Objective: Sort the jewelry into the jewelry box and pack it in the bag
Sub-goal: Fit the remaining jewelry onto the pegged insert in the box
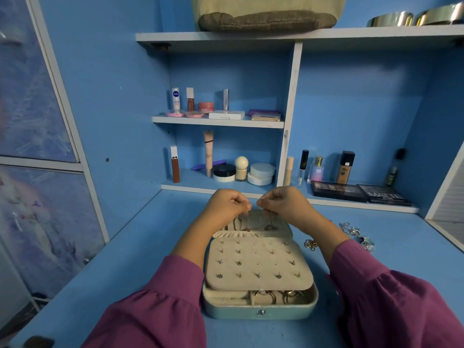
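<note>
- The jewelry box point(261, 311) lies open on the blue table point(140, 249), directly in front of the person.
- A cream earring panel point(258, 264) studded with small earrings covers most of the lower tray; rings point(266, 296) show in the compartments along the near edge.
- The left hand point(227, 204) and right hand point(283, 203) are raised over the lid's far end, close together.
- Left grip: fingers curled, pinching one end of a thin necklace chain point(266, 223).
- Right grip: fingers curled, pinching the other end of the same chain, which hangs down into the lid.
- Loose jewelry point(351, 232) lies on the table to the right of the box.
- The bag point(266, 13) sits on the top shelf point(216, 36).
- Cosmetics point(208, 156) stand on the lower shelves.
</note>
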Demonstrator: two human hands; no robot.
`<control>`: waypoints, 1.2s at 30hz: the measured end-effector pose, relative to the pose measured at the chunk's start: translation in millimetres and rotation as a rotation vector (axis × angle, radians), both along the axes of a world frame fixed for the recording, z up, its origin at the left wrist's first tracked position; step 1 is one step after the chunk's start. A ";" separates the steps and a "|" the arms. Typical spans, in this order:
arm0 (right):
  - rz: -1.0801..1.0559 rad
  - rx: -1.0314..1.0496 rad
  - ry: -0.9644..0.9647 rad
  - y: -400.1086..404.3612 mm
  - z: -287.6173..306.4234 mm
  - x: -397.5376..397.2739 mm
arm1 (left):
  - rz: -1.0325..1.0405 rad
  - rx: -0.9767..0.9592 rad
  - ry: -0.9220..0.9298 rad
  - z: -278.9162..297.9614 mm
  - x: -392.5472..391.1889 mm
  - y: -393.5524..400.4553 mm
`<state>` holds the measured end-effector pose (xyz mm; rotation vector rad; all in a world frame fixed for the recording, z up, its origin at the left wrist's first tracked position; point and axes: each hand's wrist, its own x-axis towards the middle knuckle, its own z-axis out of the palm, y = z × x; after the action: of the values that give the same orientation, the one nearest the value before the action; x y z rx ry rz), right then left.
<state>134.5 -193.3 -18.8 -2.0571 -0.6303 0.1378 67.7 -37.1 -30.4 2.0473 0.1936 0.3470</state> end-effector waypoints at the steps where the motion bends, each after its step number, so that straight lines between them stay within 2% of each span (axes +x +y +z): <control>1: -0.008 -0.013 -0.026 3.0 -1.9 0.2 | 0.018 0.053 0.001 -1.8 1.5 0.6; 4: -0.012 -0.020 -0.054 9.6 -5.6 -0.5 | 0.021 0.117 0.004 -3.0 1.7 0.2; 8: 0.047 0.059 -0.001 12.2 -2.7 -5.1 | -0.069 -0.039 -0.030 2.3 -1.3 -2.7; 23: 0.071 0.129 0.140 -9.6 -1.2 7.3 | 0.112 -0.266 -0.175 11.6 -6.3 12.6; 27: 0.034 0.180 0.154 -10.1 -3.9 9.5 | 0.105 -0.131 -0.091 3.6 -0.4 10.8; 33: -0.133 -0.079 -0.075 7.8 -14.8 6.7 | 0.188 0.255 0.017 -5.3 12.2 3.0; 36: -0.184 -0.162 -0.160 13.5 -17.5 3.9 | 0.209 0.355 0.034 -6.8 13.4 5.4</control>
<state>138.4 -179.8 -36.3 -2.2872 -0.5365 -0.0863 81.0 -31.7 -37.1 2.3902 0.3919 0.5051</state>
